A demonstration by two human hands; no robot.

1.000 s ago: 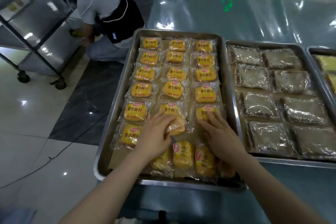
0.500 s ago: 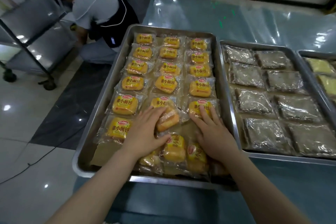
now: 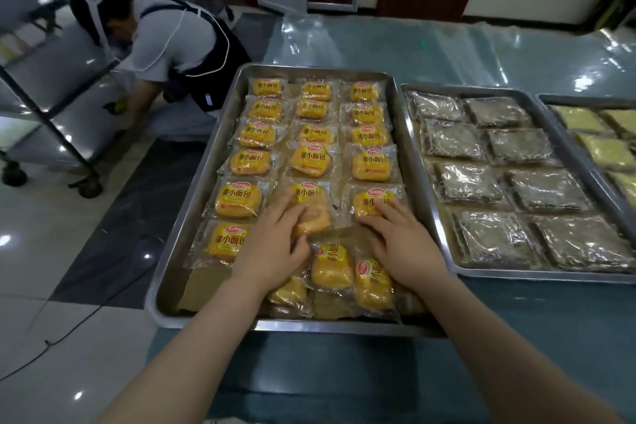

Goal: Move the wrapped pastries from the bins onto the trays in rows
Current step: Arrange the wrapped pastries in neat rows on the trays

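Note:
A steel tray (image 3: 179, 258) in front of me holds several yellow wrapped pastries (image 3: 311, 162) laid out in three columns. My left hand (image 3: 272, 248) lies on the tilted pastry (image 3: 311, 213) in the middle column, fingers spread over it. My right hand (image 3: 402, 244) rests with straight fingers on the pastry (image 3: 366, 205) at the near end of the right column. Loose, unaligned pastries (image 3: 332, 267) lie bunched at the tray's near edge, partly under my hands.
To the right stand a second tray (image 3: 430, 182) of dark wrapped pastries and a third tray (image 3: 550, 103) of pale ones. A person (image 3: 179, 55) crouches on the floor at far left beside a wheeled steel rack (image 3: 51, 107). A cable runs across the floor.
The camera has tilted up, showing more of the room. Both hands stay on the same two pastries, with barely any shift.

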